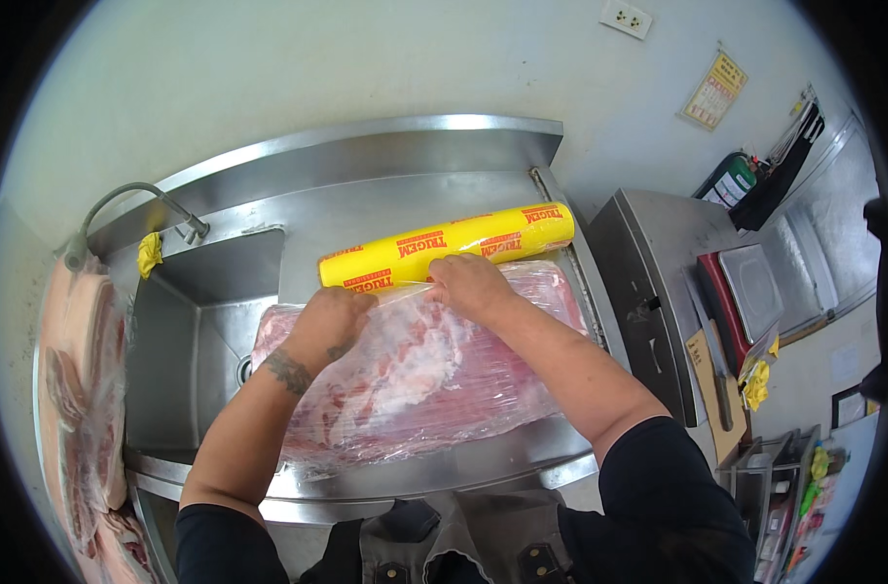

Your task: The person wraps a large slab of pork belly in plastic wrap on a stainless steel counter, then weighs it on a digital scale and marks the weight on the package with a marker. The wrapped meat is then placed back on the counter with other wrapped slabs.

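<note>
A large slab of raw meat (444, 365) lies on the stainless steel counter, wrapped in clear plastic film. It reaches over the right edge of the sink basin. Just behind it rests a yellow Trigem roll of cling film (451, 244) with red lettering. My left hand (333, 321) grips the film near the roll's left end. With bent fingers, my right hand (469, 285) pinches the same film close to the roll's middle. Between both hands a strip of clear film (400, 293) is drawn taut above the meat's back edge.
Left of the steel sink basin (195, 350) lie more slabs of meat (82, 394). A grey faucet (188, 219) and a yellow cloth (149, 254) are at its back. On the right, a steel cabinet (648, 233) adjoins a red scale (743, 292) and a knife (721, 398).
</note>
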Tool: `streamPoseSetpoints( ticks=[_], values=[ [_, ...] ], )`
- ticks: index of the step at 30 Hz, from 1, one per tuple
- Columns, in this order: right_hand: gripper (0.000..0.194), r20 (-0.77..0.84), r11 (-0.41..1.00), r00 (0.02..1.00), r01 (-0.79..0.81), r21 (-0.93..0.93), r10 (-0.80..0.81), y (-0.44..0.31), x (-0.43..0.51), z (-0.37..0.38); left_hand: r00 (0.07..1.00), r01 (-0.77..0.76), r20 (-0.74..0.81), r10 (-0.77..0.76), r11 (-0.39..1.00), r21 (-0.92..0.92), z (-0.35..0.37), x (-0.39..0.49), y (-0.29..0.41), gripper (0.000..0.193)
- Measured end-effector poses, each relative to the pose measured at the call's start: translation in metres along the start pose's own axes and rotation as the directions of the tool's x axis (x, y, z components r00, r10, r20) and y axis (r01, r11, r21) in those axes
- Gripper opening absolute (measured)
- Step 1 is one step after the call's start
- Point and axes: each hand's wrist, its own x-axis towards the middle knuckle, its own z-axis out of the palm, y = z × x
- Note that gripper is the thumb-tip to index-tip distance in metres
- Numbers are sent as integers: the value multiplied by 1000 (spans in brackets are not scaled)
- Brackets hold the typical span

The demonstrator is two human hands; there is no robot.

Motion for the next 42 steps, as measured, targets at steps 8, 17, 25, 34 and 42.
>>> streamPoseSetpoints(
  ticks=[8,17,25,34,42],
  values=[
    [28,-48,947,991,-137,-290,128,54,1,-36,994,50,-90,-66,983,-174,-29,2,-24,16],
    [21,155,825,968,-78,-560,197,132,-15,-89,995,89,-39,-94,989,-116,-16,-9,-34,18],
    [36,-203,962,968,-190,-196,150,173,-68,-92,994,78,-61,-86,988,-132,-6,1,-40,18],
    [15,-186,929,972,-194,-314,140,173,-49,-55,991,104,-66,-116,981,-163,-12,-10,-32,16],
    [10,-441,924,870,-331,-192,220,157,-11,-131,860,278,-397,-321,946,-164,-98,59,-55,20]
  ],
)
